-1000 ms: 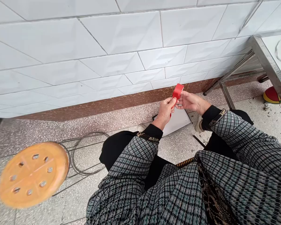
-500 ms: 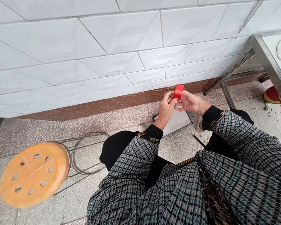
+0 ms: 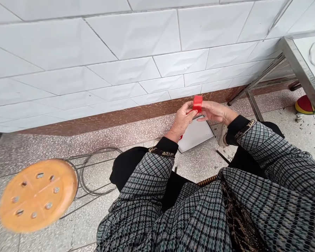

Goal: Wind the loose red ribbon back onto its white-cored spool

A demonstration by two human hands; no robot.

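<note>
A glossy strip of red tape, curved like a loop or roll, is held up in front of me near the foot of the wall. My left hand pinches its lower edge between thumb and fingers. From the other side my right hand has its upper fingers against the tape, partly hidden behind it, while the lower fingers hang loosely curved. Beneath both hands a white tray-like panel with a dark rim lies on the floor. A small red piece shows beside my left wrist; its kind is unclear.
An orange round stool seat with holes and metal legs is at the left. A metal-framed table stands at the right, with a red and yellow object under it. White wall tiles rise ahead. Dark scraps dot the floor.
My left hand has shifted slightly left and down. The red tape has turned more upright and moved a little left, and a small red piece has come into view beside my left wrist.
</note>
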